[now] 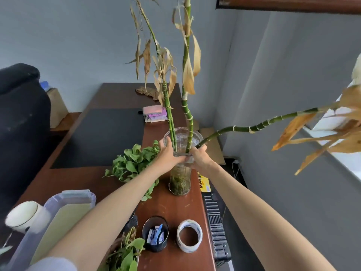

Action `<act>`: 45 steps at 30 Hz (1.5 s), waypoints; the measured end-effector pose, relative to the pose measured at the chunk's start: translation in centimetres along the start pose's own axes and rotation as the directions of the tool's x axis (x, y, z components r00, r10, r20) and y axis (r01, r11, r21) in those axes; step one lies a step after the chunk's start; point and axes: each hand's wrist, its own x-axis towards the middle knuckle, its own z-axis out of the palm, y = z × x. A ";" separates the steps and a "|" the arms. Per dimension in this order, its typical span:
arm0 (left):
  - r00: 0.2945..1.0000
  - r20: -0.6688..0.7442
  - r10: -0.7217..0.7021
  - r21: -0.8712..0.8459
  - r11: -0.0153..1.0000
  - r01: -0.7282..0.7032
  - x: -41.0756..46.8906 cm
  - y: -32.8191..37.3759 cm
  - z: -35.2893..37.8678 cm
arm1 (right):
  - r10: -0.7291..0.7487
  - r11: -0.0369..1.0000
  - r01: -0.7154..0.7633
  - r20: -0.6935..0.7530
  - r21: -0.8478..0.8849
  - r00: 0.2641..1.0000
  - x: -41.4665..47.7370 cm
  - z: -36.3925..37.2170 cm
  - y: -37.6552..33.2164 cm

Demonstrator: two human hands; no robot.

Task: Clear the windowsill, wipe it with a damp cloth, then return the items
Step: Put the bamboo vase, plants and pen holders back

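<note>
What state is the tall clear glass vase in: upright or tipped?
Upright. The tall clear glass vase stands base-down on the brown wooden desk.

a tall clear glass vase (179,178), murky green at the bottom, is upright by the right edge of the desk (175,206). three green bamboo stalks (187,112) with dry yellow leaves rise from it, one leaning far right. the left hand (170,155) and right hand (199,156) grip its neck. a folded pink cloth (154,113) lies farther back.
</note>
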 end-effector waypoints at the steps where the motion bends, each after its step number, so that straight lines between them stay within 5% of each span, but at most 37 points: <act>1: 1.000 -0.011 -0.003 -0.009 1.000 0.003 0.1 0.0 0.3 | -0.019 1.000 0.019 -0.007 -0.002 1.000 0.3 -0.3 0.2; 45: 0.983 -0.163 -0.079 -0.296 0.955 0.028 23.5 -3.4 -4.2 | -0.095 0.913 0.065 0.054 0.403 0.994 23.1 4.4 -8.0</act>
